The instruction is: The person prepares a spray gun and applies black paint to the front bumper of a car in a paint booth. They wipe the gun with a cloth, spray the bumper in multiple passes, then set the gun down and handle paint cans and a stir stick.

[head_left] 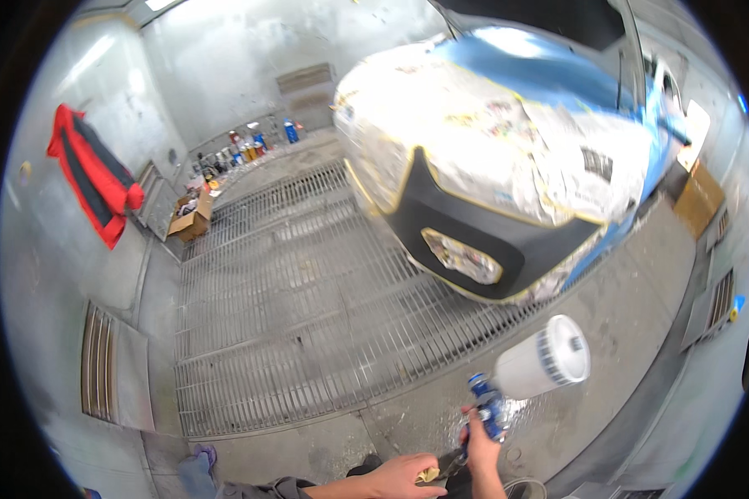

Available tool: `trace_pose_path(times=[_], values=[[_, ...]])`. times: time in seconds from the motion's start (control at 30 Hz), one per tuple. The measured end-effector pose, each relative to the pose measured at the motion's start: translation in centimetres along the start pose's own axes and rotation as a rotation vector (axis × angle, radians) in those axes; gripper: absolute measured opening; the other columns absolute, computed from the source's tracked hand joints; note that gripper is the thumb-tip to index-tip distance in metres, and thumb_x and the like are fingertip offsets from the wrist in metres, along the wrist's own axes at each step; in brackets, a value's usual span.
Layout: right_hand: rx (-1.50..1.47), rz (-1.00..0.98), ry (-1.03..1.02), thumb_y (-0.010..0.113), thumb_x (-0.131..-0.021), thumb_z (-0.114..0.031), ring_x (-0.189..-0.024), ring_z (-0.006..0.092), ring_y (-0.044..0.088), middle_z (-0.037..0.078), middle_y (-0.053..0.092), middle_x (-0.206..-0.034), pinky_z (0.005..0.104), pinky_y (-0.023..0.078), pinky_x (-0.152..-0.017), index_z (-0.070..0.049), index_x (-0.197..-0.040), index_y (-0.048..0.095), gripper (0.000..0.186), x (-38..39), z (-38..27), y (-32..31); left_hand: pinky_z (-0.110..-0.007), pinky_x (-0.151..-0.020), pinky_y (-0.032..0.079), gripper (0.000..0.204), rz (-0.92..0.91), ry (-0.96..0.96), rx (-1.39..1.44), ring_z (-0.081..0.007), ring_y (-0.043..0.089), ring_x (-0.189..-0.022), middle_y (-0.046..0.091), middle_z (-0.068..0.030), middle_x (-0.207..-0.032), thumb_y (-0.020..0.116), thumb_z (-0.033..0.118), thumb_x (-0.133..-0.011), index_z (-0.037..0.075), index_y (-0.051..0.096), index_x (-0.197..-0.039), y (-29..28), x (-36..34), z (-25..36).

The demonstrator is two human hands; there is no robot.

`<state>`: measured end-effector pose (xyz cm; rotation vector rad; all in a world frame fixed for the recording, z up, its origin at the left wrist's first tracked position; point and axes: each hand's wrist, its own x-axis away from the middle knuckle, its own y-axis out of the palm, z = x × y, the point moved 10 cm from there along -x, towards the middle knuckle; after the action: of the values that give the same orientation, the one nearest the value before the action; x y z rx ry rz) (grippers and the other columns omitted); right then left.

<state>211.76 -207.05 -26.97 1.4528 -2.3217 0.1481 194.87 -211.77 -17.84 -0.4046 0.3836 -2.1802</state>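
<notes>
Floor grating (266, 333), grey walls (233, 58), masked car (483, 158), spray gun (493, 416) in right hand (481, 451)

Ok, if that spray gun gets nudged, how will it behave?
The spray gun would probably tip toward its white cup, which looks large beside the slim blue body. The cup's smooth wall suggests it is stiff, perhaps slippery. The right hand grips below the cup, so pushing it may twist the gun.
</notes>
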Motion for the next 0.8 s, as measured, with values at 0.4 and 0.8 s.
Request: trace_pose_path(times=[0.4,0.8], values=[[-0.076,-0.652,-0.677,0.067,-0.096,-0.016,-0.091,0.0169,0.067,0.006,0.072,-0.1,0.0351,0.053,-0.076,-0.004,-0.117,0.068,0.024,16.7,-8.1,17.0,-0.028,-0.051,0.053,0.018,0.597,0.497,-0.996,-0.0158,0.067,-0.065,0.059,-0.0009,-0.076,0.067,0.018,-0.079,0.01,0.06,-0.094,-13.3,12.1,17.4],[0.284,-0.67,-0.793,0.056,-0.097,-0.031,-0.107,0.0276,0.06,0.012,0.065,-0.115,0.0446,0.047,-0.086,-0.01,-0.125,0.064,0.036,13.5,-6.1,23.8,-0.028,-0.045,0.051,0.013,0.728,0.194,-1.277,-0.0172,0.067,-0.064,0.065,-0.0051,-0.071,0.068,0.017,-0.074,0.009,0.06,-0.079,-18.5,13.8,18.2]])
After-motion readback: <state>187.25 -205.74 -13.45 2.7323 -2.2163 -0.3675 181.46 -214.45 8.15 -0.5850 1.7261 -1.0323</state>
